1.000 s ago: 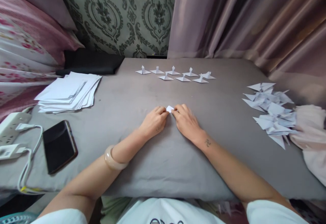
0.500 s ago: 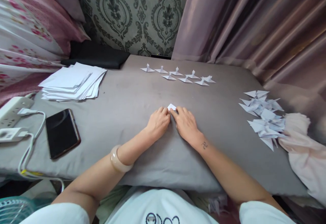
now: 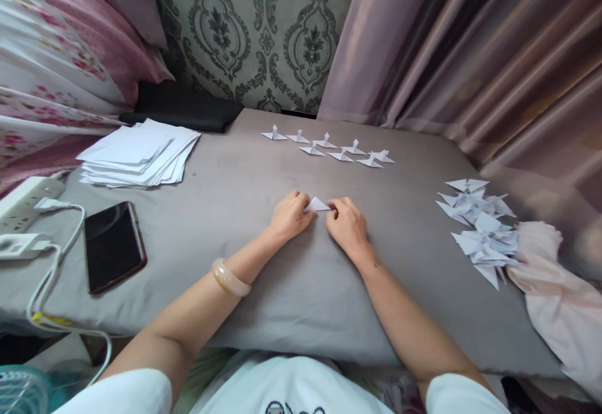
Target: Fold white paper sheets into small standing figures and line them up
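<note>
Between my hands is a small folded white paper point(image 3: 318, 204), a triangle with its point facing away from me. My left hand point(image 3: 292, 215) pinches its left corner between thumb and fingers. At the right corner, my right hand point(image 3: 347, 222) closes on the edge with curled fingers. Both hands rest low over the grey cloth. Beyond them, several folded paper figures point(image 3: 326, 141) stand in two rows, each with an upright middle part and pointed sides.
A stack of white paper sheets point(image 3: 141, 150) lies at the back left, with a phone point(image 3: 115, 246), power strip point(image 3: 29, 204) and white cables nearer. On the right, a heap of folded paper pieces point(image 3: 484, 226) lies against a pale pink cloth point(image 3: 548, 270). The table cover point(image 3: 226, 213) is grey.
My hands have moved slightly apart, and more of the folded paper shows between them. My right index finger no longer presses down on it; the fingers are curled at its corner.
</note>
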The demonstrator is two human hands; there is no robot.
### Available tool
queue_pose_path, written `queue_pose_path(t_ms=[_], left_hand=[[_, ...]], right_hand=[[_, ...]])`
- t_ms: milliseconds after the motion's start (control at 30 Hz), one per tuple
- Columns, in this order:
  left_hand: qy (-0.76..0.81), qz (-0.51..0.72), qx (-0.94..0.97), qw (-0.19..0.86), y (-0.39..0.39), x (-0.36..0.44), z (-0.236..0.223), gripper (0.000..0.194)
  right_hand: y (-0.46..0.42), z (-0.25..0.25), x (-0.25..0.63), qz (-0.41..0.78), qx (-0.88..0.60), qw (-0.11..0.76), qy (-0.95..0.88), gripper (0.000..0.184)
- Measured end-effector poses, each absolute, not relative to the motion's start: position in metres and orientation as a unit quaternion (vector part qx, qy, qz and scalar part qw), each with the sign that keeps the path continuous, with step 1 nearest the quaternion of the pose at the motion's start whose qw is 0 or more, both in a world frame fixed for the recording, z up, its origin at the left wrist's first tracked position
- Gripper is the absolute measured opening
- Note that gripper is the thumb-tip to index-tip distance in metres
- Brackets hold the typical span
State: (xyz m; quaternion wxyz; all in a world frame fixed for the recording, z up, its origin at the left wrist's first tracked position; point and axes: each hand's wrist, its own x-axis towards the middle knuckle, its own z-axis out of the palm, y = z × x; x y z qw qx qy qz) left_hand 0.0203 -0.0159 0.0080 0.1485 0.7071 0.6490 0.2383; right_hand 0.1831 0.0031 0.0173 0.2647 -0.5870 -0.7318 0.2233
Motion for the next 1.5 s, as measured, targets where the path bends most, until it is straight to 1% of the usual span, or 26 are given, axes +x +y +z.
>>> queue_pose_path(t_ms=[67, 167, 200, 267, 300, 367, 433, 500, 533, 567, 667, 733, 800, 933, 1067, 1167, 1300, 1400, 1500], left_hand=[[0.637, 0.266, 0.705, 0.161, -0.014, 0.02, 0.003, 0.013], [0.619, 0.298, 0.707, 0.168, -0.016, 0.019, 0.002, 0.014], [0.61, 0.321, 0.704, 0.17, -0.017, 0.018, 0.002, 0.015], [0.586, 0.382, 0.695, 0.166, -0.018, 0.017, 0.003, 0.015], [0.572, 0.406, 0.695, 0.158, -0.019, 0.017, 0.004, 0.014], [0.551, 0.423, 0.707, 0.134, -0.02, 0.017, 0.006, 0.014], [0.537, 0.416, 0.723, 0.123, -0.022, 0.019, 0.009, 0.014], [0.539, 0.417, 0.717, 0.148, -0.025, 0.021, 0.014, 0.016], [0.548, 0.422, 0.699, 0.182, -0.026, 0.022, 0.017, 0.019], [0.56, 0.433, 0.668, 0.228, -0.027, 0.022, 0.019, 0.02], [0.581, 0.467, 0.522, 0.415, -0.025, 0.022, 0.024, 0.021], [0.551, 0.499, 0.425, 0.518, -0.022, 0.021, 0.025, 0.024], [0.506, 0.518, 0.351, 0.593, -0.019, 0.019, 0.024, 0.024], [0.439, 0.505, 0.266, 0.694, -0.016, 0.016, 0.022, 0.024], [0.407, 0.496, 0.222, 0.735, -0.016, 0.016, 0.022, 0.021], [0.398, 0.491, 0.208, 0.746, -0.016, 0.015, 0.023, 0.018], [0.396, 0.484, 0.224, 0.747, -0.016, 0.014, 0.025, 0.021], [0.409, 0.492, 0.255, 0.725, -0.017, 0.016, 0.026, 0.028], [0.449, 0.512, 0.34, 0.649, -0.021, 0.021, 0.023, 0.038]], right_hand=[[0.01, 0.01, 0.187, 0.273, -0.587, 0.322, -0.69, 0.032], [0.016, 0.006, 0.191, 0.328, -0.583, 0.355, -0.653, 0.027], [0.016, 0.006, 0.19, 0.357, -0.576, 0.365, -0.638, 0.029], [0.014, 0.009, 0.187, 0.446, -0.552, 0.385, -0.59, 0.039], [0.013, 0.011, 0.184, 0.515, -0.528, 0.399, -0.544, 0.041], [0.01, 0.015, 0.18, 0.617, -0.485, 0.413, -0.462, 0.041], [0.008, 0.017, 0.178, 0.663, -0.459, 0.42, -0.417, 0.04], [0.008, 0.017, 0.177, 0.676, -0.444, 0.43, -0.402, 0.041], [0.008, 0.017, 0.177, 0.678, -0.438, 0.434, -0.401, 0.041], [0.008, 0.016, 0.178, 0.677, -0.432, 0.438, -0.405, 0.042], [0.008, 0.016, 0.178, 0.662, -0.413, 0.447, -0.437, 0.043], [0.007, 0.017, 0.178, 0.648, -0.4, 0.449, -0.468, 0.042], [0.006, 0.018, 0.178, 0.634, -0.389, 0.446, -0.497, 0.039], [0.006, 0.019, 0.178, 0.629, -0.375, 0.442, -0.517, 0.036], [0.007, 0.019, 0.178, 0.643, -0.366, 0.442, -0.507, 0.037], [0.007, 0.019, 0.178, 0.644, -0.367, 0.442, -0.505, 0.038], [0.007, 0.018, 0.179, 0.651, -0.366, 0.444, -0.496, 0.037], [0.009, 0.016, 0.179, 0.661, -0.384, 0.446, -0.466, 0.032], [0.01, 0.014, 0.178, 0.651, -0.425, 0.444, -0.446, 0.024]])
